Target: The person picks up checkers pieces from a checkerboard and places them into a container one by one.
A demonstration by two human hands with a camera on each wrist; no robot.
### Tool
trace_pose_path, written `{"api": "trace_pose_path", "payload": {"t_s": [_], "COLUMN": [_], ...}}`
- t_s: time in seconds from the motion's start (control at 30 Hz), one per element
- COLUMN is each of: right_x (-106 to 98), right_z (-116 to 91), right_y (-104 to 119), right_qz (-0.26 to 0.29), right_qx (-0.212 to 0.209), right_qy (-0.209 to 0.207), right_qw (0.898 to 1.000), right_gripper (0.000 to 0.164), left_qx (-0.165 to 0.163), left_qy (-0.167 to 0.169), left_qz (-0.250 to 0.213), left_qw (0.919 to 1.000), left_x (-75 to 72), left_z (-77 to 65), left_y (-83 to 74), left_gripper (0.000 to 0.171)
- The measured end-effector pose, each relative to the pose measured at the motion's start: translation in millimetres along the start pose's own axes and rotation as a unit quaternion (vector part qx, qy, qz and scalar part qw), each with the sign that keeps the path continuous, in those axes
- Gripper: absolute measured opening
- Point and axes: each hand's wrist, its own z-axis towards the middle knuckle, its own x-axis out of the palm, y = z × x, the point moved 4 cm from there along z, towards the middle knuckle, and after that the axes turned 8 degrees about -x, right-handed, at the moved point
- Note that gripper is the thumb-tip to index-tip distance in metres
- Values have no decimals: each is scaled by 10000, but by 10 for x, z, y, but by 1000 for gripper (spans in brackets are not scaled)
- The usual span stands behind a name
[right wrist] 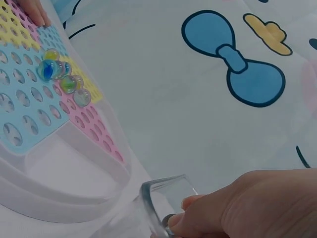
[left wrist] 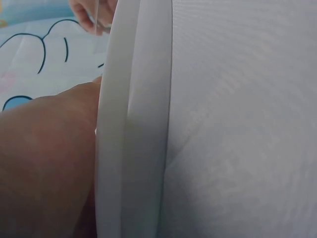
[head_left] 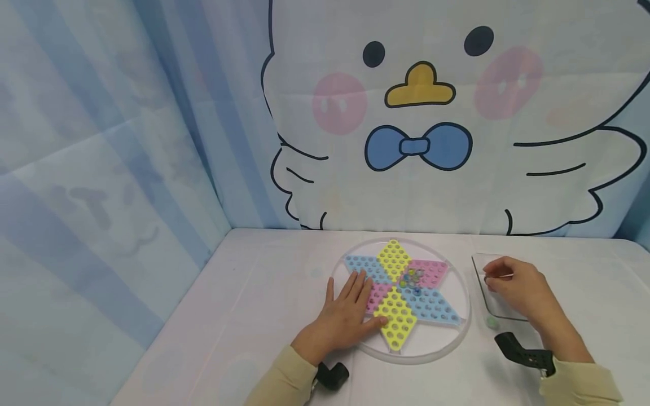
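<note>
Left side of game board point(head_left: 431, 307): left hand point(head_left: 342, 317) spread flat, likely steadying it. At right, right hand point(head_left: 523, 286) pinches apparent marble point(right wrist: 168, 218) at clear tray point(head_left: 479, 282).

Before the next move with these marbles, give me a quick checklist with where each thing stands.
1. Left hand on the star board: ok, it rests there.
2. Marbles gathered near the board's middle: ok.
3. Right hand clear of the clear tray: not ok, its fingers are at it.
4. Firm pinch on the small round thing at the right fingertips: cannot tell, mostly hidden.
5. Pale green ball by the tray's near corner, inside or out: cannot tell.
</note>
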Motion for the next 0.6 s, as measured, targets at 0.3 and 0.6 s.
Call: {"api": "trace_pose_path", "payload": {"t_s": [0.3, 0.6], "right_x": [34, 78], "right_z": [32, 76], "right_y": [-36, -47], "right_qz": [-261, -490], "right_qx": [-309, -280], "right_qy": [56, 306], "right_qw": [9992, 9979], "right_gripper": [23, 22], "left_qx": [43, 47], "left_qy": [-22, -15], "left_qz": [38, 81], "left_qw": [10000, 10000], "left_x": [-2, -7], "left_z": [-12, -7], "left_y": [1, -7], "left_gripper": [87, 87]}}
